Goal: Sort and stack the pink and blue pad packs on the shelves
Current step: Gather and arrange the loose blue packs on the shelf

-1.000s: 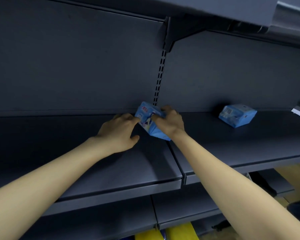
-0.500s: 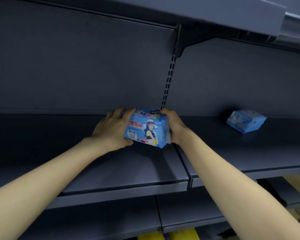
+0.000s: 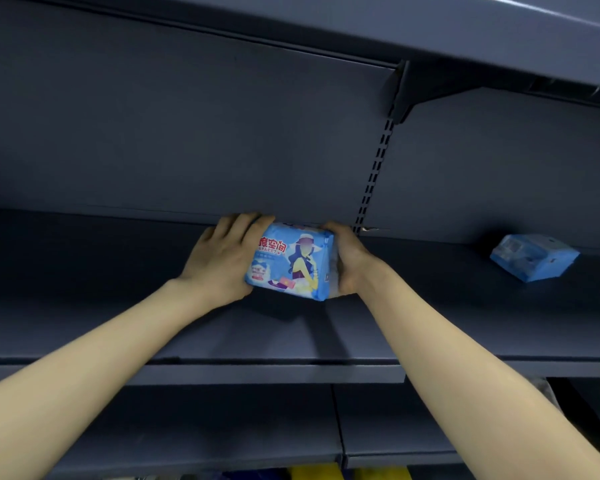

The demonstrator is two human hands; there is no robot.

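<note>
Dark grey metal shelving fills the view, with a plain back panel point(image 3: 187, 140) and a slotted upright point(image 3: 374, 174) dividing two bays. On the middle shelf point(image 3: 125, 327), a blue pad pack point(image 3: 290, 259) stands upright at the far edge of the board, close against the back panel and just left of the slotted upright; whether its rear face touches the panel cannot be told. Its printed front faces the viewer, showing red lettering and a drawn figure in a hat. The left hand point(image 3: 222, 261) presses flat against the pack's left side, fingers extended up along its edge and thumb low at the near corner. The right hand point(image 3: 349, 261) wraps the right side, fingers curled around behind it, so the pack is gripped between both hands. A second blue pad pack point(image 3: 534, 258) lies tilted on the same shelf level in the right bay, well apart from the hands and untouched. Below, a lower shelf point(image 3: 378, 441) is visible, with yellow items point(image 3: 381, 474) showing beneath its near edge, too cropped to identify.
</note>
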